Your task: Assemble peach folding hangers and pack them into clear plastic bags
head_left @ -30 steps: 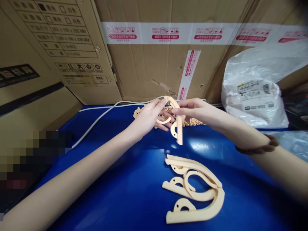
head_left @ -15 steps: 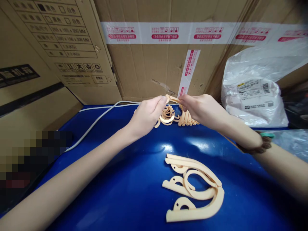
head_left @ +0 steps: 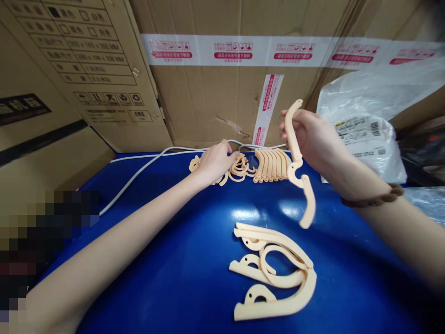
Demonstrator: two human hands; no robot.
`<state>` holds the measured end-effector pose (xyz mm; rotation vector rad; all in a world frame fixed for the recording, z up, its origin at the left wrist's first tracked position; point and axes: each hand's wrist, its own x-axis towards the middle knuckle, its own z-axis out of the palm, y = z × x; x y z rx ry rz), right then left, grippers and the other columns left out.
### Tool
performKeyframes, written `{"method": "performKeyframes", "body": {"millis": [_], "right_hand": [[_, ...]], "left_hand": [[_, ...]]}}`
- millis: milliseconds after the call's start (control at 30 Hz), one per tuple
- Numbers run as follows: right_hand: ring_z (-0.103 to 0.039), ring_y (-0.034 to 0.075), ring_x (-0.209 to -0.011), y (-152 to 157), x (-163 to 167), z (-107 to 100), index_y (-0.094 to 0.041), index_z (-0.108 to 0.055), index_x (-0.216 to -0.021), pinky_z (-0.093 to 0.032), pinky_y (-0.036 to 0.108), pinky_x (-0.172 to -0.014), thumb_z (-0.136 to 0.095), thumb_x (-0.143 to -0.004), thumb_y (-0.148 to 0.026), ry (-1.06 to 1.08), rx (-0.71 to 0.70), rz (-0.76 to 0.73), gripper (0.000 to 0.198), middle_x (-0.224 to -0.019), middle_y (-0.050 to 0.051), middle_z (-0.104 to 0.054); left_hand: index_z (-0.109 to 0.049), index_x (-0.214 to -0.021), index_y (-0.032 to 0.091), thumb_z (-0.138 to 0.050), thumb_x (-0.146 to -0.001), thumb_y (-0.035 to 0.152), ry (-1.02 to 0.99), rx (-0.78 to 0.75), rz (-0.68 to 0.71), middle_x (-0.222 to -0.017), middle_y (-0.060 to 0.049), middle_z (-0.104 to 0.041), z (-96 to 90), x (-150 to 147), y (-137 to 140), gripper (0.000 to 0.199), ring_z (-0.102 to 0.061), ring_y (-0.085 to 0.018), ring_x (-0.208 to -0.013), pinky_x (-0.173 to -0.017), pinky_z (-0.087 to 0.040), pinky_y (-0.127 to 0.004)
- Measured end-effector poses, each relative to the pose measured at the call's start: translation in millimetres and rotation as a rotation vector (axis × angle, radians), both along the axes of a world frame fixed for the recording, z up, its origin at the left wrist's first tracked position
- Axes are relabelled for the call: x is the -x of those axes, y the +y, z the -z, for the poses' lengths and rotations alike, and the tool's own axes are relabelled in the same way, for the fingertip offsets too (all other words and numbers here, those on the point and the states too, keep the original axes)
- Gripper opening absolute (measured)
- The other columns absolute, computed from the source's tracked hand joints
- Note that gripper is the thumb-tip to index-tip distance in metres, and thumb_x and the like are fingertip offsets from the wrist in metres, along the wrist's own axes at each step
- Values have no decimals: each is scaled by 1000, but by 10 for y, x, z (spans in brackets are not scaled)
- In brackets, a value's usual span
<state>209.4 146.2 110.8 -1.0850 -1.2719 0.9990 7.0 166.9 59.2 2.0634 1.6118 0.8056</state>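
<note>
My right hand (head_left: 313,134) is raised at the right, its fingers closed around the upper arm of a beige plastic folding hanger (head_left: 292,134). The hanger dangles unfolded, its second arm hanging lower over the blue table. At the back of the table, my left hand (head_left: 217,162) is over a pile of small curved hanger hooks (head_left: 239,168), thumb and forefinger apart. Its other fingers are partly hidden, and I see nothing held in it. Nearer to me, a cluster of folded hangers (head_left: 278,306) lies on the table.
A neat row of hanger arms (head_left: 273,164) lies right of the hooks. Behind stands a taped cardboard box (head_left: 208,93), with another box (head_left: 114,83) at the left. A white cable (head_left: 139,174) crosses the back left. A white plastic parcel (head_left: 368,148) sits at the right.
My hands, earlier together on a piece above the pile, have parted. The right hand has lifted the hanger up and right; the left has let go and lowered to the hooks.
</note>
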Motion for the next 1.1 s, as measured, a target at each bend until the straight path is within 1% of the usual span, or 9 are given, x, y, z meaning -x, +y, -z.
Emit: {"method": "performKeyframes", "body": {"millis": [133,200,300,433,533,667,867,967,1100], "right_hand": [[-64,17,-84,25,-42,0,-26,-37,-88,-51,29,-70,-40,-86,-19,49,-127,150,8,-96,6,-64],[-65,19,-91,31,-94,0,-26,-35,-85,-52,31,-74,-47,-82,-18,-45,-227,178,15,-102,8,-66],[-64,21,-87,8,-162,-4,-24,-46,-84,-50,34,-75,-57,-79,-18,-500,-435,175,13,-97,10,-69],[-64,26,-95,-86,-104,35,-20,-62,-98,-44,36,-74,-50,-94,-30,-1252,-661,124,16,-103,13,-71],[-64,25,-90,-156,23,123,-20,-63,-99,-38,33,-64,-38,-101,-36,-1439,-705,63,29,-100,11,-72],[-61,21,-70,-216,148,221,-19,-60,-90,-29,31,-55,-38,-98,-32,-1392,-643,5,27,-82,11,-69],[-51,14,-47,-80,59,248,-22,-51,-80,-41,29,-52,-32,-100,-39,-775,-343,-66,33,-60,1,-56],[-45,13,-46,104,-90,257,-23,-53,-85,-38,28,-49,-32,-99,-44,-625,-195,-42,33,-60,-2,-46],[-42,14,-55,205,-216,200,-20,-60,-83,-33,29,-56,-39,-97,-49,-772,-214,45,38,-61,-1,-43]], "left_hand": [[-63,-82,16,-29,-99,57,-467,421,238,-86,-11,-69,-215,-20,-196,57,-66,-21,-82,-66,-49,-28],[-62,-80,15,-37,-100,49,-738,633,344,-87,-11,-70,-322,-14,-286,47,-68,-18,-81,-71,-53,-27],[-57,-81,14,-45,-100,19,-941,637,260,-83,-6,-67,-430,17,-376,23,-65,-10,-69,-64,-54,-21],[-54,-83,14,-41,-99,12,-960,701,240,-62,3,-49,-466,75,-419,21,-37,-2,-38,-33,-27,-12],[-52,-82,16,-39,-102,24,-871,789,325,-56,7,-33,-468,84,-449,26,-21,-1,-34,-31,-10,-13],[-46,-77,18,-36,-104,32,-703,665,258,-56,8,-28,-469,-10,-552,32,-19,-2,-36,-35,-10,-14],[-50,-70,17,-42,-101,29,-260,-53,190,-65,0,-50,-412,-44,-582,33,-45,-10,-56,-52,-32,-21],[-57,-69,17,-42,-98,29,-166,68,100,-63,-1,-51,-438,141,-410,35,-47,-12,-54,-53,-33,-24],[-68,-70,17,-50,-88,20,-95,203,-12,-66,-2,-56,-437,469,-120,26,-47,-12,-55,-54,-32,-24]]}}
